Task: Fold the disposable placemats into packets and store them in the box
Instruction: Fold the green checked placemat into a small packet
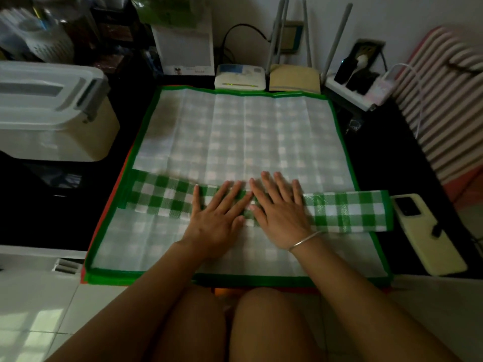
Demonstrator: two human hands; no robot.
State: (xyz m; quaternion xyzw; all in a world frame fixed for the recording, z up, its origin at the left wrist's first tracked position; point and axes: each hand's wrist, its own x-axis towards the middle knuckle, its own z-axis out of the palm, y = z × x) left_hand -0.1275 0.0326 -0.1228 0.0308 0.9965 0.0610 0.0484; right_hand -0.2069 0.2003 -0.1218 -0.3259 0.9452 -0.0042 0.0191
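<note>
- Now a green-bordered checked placemat [235, 131] lies spread pale side up over most of the dark desk [379, 158], right in front of the seated person's knees.
- Across its near half, from left to right, runs a folded band [347, 210] showing the brighter green check. Its right end reaches past the mat's edge.
- The left hand [217, 218] lies palm down on this band near the middle, fingers straight and slightly spread. It presses flat and grips nothing.
- The right hand [281, 207] lies just beside it in the same way, with flat, straight fingers whose tips reach over the band onto the pale sheet beyond. It also holds nothing. A thin bracelet [305, 240] sits on that wrist.
- The two thumbs almost meet over the band.
- A red edge [82, 276] peeks out from under the mat at its near left corner.
- A translucent plastic box [52, 121], with its lid on and a grey latch, stands to the left, apart from the mat.
- A pale yellow phone [428, 233] lies on the desk to the right, close to the band's end.
- Two routers [239, 77] sit just behind the mat's far edge, and a power strip [358, 87] lies further right.
</note>
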